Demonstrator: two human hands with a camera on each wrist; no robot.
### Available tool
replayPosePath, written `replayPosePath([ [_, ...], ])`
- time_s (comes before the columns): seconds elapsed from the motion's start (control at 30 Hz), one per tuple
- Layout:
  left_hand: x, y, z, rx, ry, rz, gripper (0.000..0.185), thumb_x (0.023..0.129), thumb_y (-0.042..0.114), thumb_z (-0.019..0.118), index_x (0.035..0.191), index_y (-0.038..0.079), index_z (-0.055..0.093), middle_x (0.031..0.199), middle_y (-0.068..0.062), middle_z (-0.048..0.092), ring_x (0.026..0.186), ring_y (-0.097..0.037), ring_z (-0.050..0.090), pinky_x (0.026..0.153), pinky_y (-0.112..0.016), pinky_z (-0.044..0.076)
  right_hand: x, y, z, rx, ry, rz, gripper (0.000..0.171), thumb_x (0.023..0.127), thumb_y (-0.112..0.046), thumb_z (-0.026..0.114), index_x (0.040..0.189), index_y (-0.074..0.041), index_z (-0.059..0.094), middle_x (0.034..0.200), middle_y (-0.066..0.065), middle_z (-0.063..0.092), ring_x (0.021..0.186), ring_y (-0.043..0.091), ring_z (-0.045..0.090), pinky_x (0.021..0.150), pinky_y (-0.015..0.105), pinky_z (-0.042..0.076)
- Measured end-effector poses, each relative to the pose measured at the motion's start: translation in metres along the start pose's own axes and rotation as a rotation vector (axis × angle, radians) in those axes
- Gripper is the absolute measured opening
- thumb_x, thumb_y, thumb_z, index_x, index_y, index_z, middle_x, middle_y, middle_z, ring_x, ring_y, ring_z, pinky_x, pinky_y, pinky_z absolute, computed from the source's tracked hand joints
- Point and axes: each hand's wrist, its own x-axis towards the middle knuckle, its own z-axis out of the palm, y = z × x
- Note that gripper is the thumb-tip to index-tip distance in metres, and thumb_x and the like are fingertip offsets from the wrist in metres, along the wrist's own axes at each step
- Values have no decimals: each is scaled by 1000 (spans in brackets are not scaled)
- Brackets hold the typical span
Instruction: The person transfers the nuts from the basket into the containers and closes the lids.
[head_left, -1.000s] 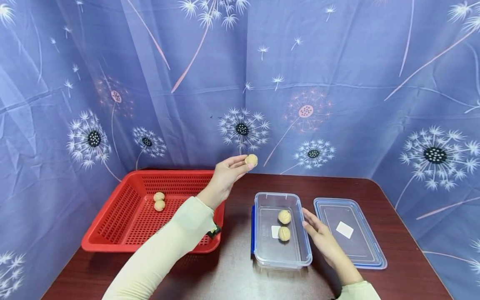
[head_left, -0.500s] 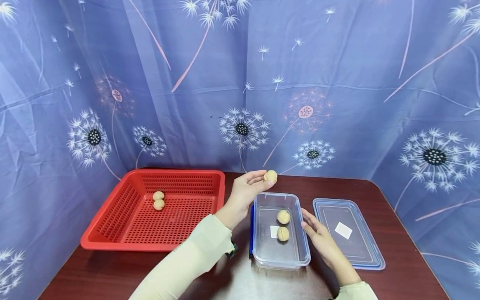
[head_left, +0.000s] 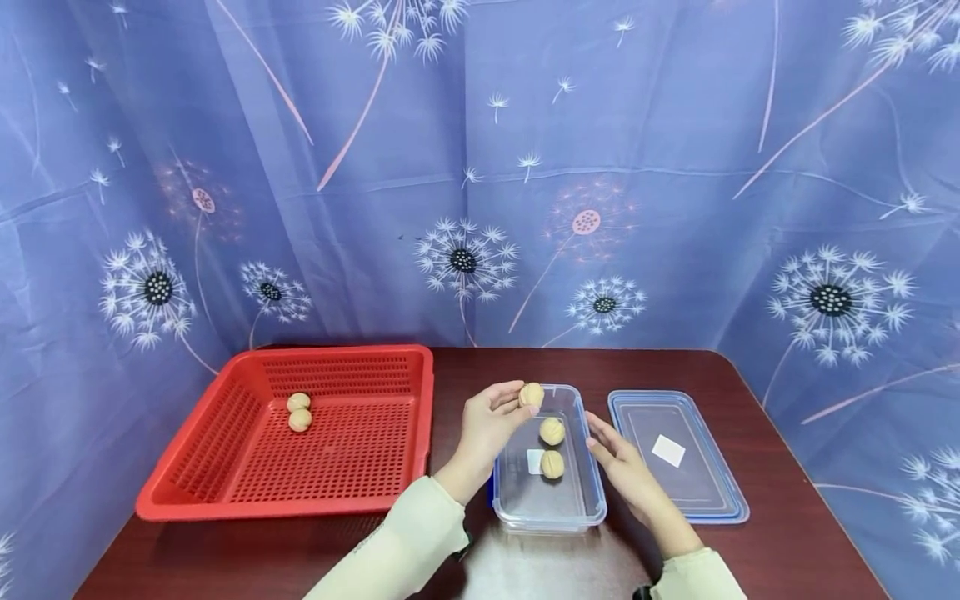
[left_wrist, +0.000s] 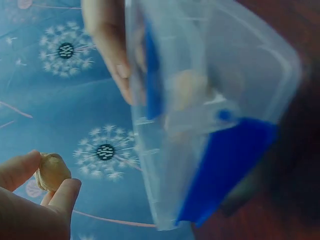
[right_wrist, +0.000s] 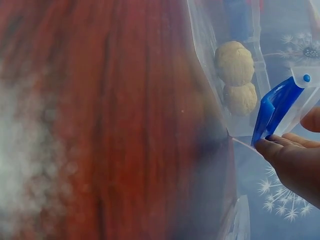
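My left hand [head_left: 483, 429] pinches a walnut [head_left: 532, 395] between thumb and fingertips, over the far left part of a clear plastic container [head_left: 551, 523]. In the left wrist view the held walnut [left_wrist: 53, 172] shows from the side, apart from the container wall. Two walnuts lie inside the container, one walnut [head_left: 552, 431] behind the other walnut [head_left: 552, 464]. My right hand [head_left: 630, 467] rests along the container's right side with relaxed, nearly straight fingers. From the right wrist view, its fingertips [right_wrist: 265, 145] are at the lower end of a blue latch [right_wrist: 277, 107].
On the left stands a red perforated basket [head_left: 300, 507] holding two walnuts [head_left: 298, 412]. A clear lid with a blue seal [head_left: 708, 492] lies flat to the right of the container. A blue dandelion-print curtain [head_left: 525, 275] hangs behind the dark red table [head_left: 787, 550].
My left hand has carried the walnut right and down, from beside the container to over its far left part. The right hand stays at the container's side. The head view has shifted slightly.
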Motion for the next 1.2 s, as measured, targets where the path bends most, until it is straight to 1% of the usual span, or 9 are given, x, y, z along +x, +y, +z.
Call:
replayPosePath([
  [0.13, -1, -15, -3, 45, 0, -1, 43, 76, -5, 76, 117, -7, 64, 113, -21, 66, 104, -30, 65, 81, -28, 55, -1, -1, 2, 17, 9, 5, 49, 102, -7, 43, 148, 3, 29, 150, 26, 31, 140, 35, 27, 113, 48, 21],
  [0.23, -2, -24, -6, 76, 9, 15, 43, 74, -7, 76, 115, -10, 63, 111, -22, 66, 103, -32, 65, 81, -28, 55, 0, -2, 3, 22, 5, -2, 49, 102, -6, 42, 148, 4, 28, 150, 26, 31, 140, 35, 27, 113, 48, 21],
  [0.33, -2, -33, -9, 76, 26, 32, 43, 73, -10, 75, 114, -12, 63, 110, -24, 66, 102, -33, 65, 82, -29, 55, 2, -3, 4, 20, -8, -14, 49, 102, -6, 42, 148, 5, 28, 151, 26, 30, 140, 35, 26, 113, 48, 21],
  [0.43, -1, -40, -10, 76, 30, 40, 42, 73, -10, 75, 114, -12, 63, 110, -24, 66, 103, -33, 64, 84, -29, 54, 3, -3, 4, 21, -13, -15, 48, 102, -6, 41, 147, 5, 28, 151, 25, 29, 140, 36, 25, 113, 47, 20],
  [0.53, -1, -44, -9, 110, 24, 56, 40, 73, -8, 76, 112, -11, 64, 109, -23, 67, 102, -31, 65, 85, -28, 54, 2, -3, 4, 20, -3, -4, 48, 102, -5, 42, 147, 5, 29, 151, 24, 29, 140, 35, 26, 113, 47, 21],
  [0.73, 0, -46, -6, 203, 16, 130, 38, 72, -6, 76, 108, -11, 65, 106, -23, 68, 100, -32, 66, 85, -30, 53, -1, -2, 1, 20, 6, 4, 49, 101, -5, 42, 147, 5, 29, 151, 25, 30, 140, 34, 26, 113, 48, 21],
  [0.9, 0, -45, -8, 233, 24, 154, 37, 73, -5, 76, 109, -9, 66, 108, -24, 67, 106, -38, 63, 89, -33, 52, 0, -2, 1, 26, 5, 13, 48, 102, -6, 42, 147, 4, 30, 151, 23, 31, 140, 32, 27, 113, 46, 21],
  [1.0, -2, -43, -10, 234, 28, 164, 38, 74, -6, 76, 110, -7, 65, 111, -23, 67, 109, -38, 62, 92, -35, 50, 0, -2, 1, 28, 2, 15, 48, 101, -5, 42, 147, 4, 30, 151, 23, 31, 140, 32, 27, 113, 46, 20],
  [1.2, -5, -35, -14, 175, 30, 193, 37, 76, -5, 76, 112, -7, 65, 113, -23, 66, 110, -35, 62, 94, -39, 48, 1, -2, 2, 21, -3, 4, 49, 101, -5, 42, 147, 5, 29, 150, 25, 31, 140, 34, 26, 113, 46, 20],
])
